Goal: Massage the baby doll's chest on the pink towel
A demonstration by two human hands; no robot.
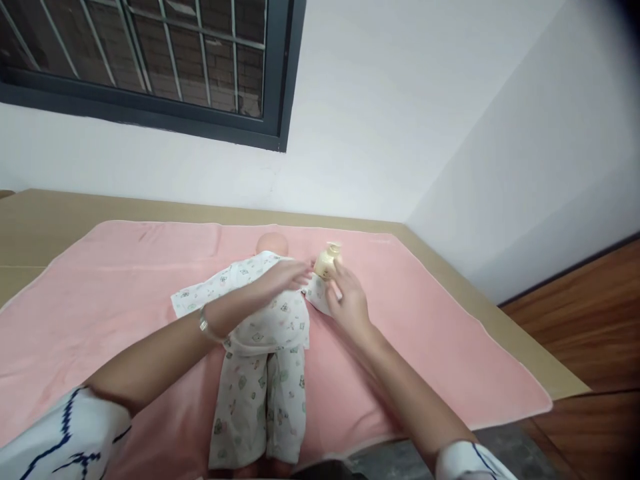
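A cream pump bottle is being reached by the right hand beside a clothed doll.
The right hand's fingers are being held curled at the bottle, though whether it is being gripped cannot be told; the left hand is being held open, palm down, over the doll's patterned top, its fingertips being kept near the bottle, above the pink blanket.
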